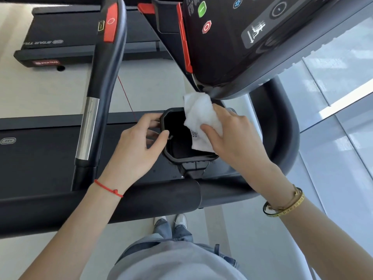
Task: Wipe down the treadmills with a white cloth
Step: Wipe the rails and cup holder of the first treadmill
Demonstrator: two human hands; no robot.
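Note:
A black cup holder [173, 156] juts out from the treadmill under its dark console [232, 57]. My right hand [232, 136] grips a crumpled white cloth [201, 116] and holds it over the holder's right rim, partly inside the opening. My left hand [137, 146] grips the holder's left rim, thumb on the inner edge and fingers curled around the outside. The cloth's upper end touches the lower edge of the console.
A black handrail with a silver grip section [88, 126] rises to the left of my left hand. A curved black bar [282, 128] wraps around the right. A second treadmill [66, 37] stands beyond on the pale floor. Glass panels [343, 98] are at right.

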